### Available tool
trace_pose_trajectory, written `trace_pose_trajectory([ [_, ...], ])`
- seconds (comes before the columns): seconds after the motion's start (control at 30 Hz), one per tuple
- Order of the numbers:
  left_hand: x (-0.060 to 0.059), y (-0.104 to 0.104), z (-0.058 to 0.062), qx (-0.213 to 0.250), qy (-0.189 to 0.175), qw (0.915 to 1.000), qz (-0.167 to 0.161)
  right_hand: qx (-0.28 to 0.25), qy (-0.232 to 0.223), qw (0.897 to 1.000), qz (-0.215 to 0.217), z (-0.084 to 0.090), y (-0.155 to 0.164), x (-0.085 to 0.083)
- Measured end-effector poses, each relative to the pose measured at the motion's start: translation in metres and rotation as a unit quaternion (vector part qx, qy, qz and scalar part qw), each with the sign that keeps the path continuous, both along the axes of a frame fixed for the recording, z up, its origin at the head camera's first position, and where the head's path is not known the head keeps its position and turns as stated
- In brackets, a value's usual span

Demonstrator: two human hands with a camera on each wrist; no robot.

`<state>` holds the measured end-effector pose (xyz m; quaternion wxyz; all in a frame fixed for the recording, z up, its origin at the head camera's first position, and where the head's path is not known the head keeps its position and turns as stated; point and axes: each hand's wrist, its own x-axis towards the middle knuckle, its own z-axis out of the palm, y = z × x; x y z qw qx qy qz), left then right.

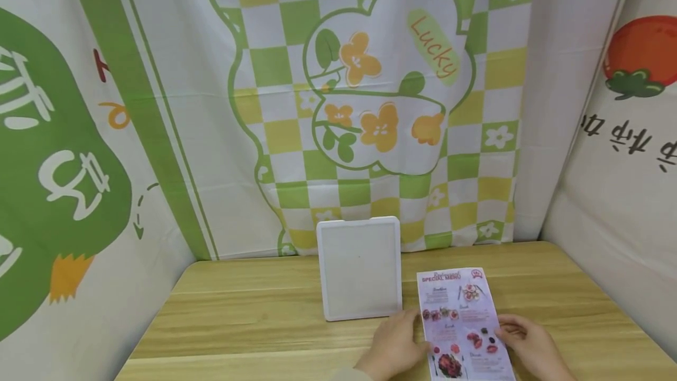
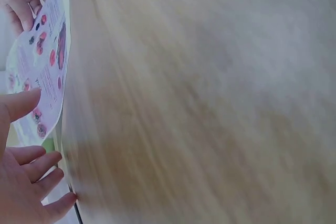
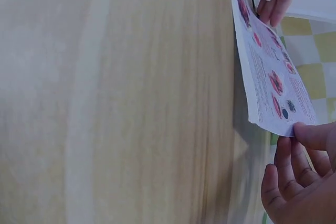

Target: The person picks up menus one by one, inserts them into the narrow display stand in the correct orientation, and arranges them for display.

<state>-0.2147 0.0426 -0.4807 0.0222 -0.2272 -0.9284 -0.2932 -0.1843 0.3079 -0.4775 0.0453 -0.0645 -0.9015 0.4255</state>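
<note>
Low in the head view, right of centre, both of your hands are on the menu sheet [image 1: 465, 325], which sits on the wooden table [image 1: 254, 322]. Your left hand [image 1: 394, 346] holds its left long edge at about mid-height, and the left wrist view shows the thumb lying on the printed face while the other fingers stay loosely spread, not curled tight. Your right hand [image 1: 531, 343] pinches the right long edge, thumb on top and fingers beneath, as the right wrist view shows at its lower right.

In that same view the near part of the sheet appears raised off the wood, with shadow under it, so it looks half lifted rather than flat.

To handle it well, keep both grips on opposite long edges at matching height, so that the paper stays taut and does not sag in the middle. Hold lightly; a hard pinch would likely crease thin paper. Lift both sides together, or one corner will drag.

The long axis of the menu runs from the bottom edge of the frame upward, leaning slightly to the left. Its red "SPECIAL MENU" heading is at the upper end, away from you, so the print reads upright to you.

Just beyond your left hand, a white square tray [image 1: 359, 269] stands on edge against the flowered backdrop [image 1: 370, 93], its lower right corner near the menu's upper left edge.
</note>
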Motion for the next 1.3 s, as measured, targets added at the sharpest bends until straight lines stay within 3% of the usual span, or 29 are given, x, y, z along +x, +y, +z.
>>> trace_pose_trajectory([
  [0.37,0.000,0.001,0.000,0.097,-0.030,0.9942,0.035,-0.011,0.001,1.000,-0.026,0.016,-0.006,0.009],
  [0.83,0.004,-0.012,0.020,0.168,0.029,0.9834,0.063,-0.026,0.017,0.999,-0.040,0.037,-0.026,0.017],
  [1.0,0.008,-0.025,0.027,0.166,0.056,0.9828,0.059,-0.052,0.062,0.996,-0.036,0.040,-0.039,0.020],
  [1.3,0.014,-0.051,0.037,0.150,0.094,0.9816,0.072,-0.042,0.145,0.988,-0.015,0.044,-0.062,0.016],
])
